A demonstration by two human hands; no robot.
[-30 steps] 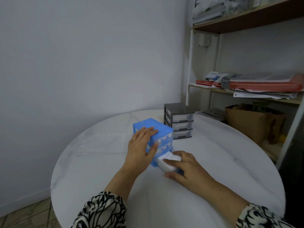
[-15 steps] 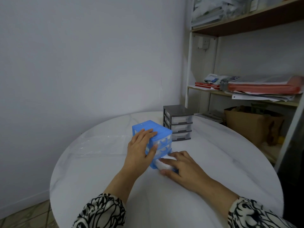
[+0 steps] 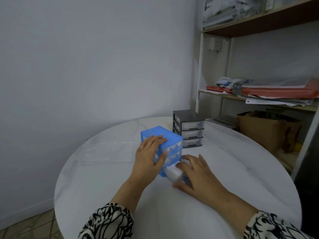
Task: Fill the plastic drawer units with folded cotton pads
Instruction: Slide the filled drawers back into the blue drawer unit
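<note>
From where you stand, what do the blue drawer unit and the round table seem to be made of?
The blue drawer unit looks like moulded plastic: even colour, soft sheen, with clear see-through drawers. The round table appears to be white marble or a marble-look top, judging by its faint grey veins and smooth gloss; which one, I cannot tell.

Plain pale wall (image 3: 86, 66) behind a round white marble-look tabletop (image 3: 241, 169), tiled floor (image 3: 25, 226) at lower left, and open wooden shelving (image 3: 259, 26) at right holding stacked papers (image 3: 279, 99) and a brown paper bag (image 3: 264, 130).
</note>
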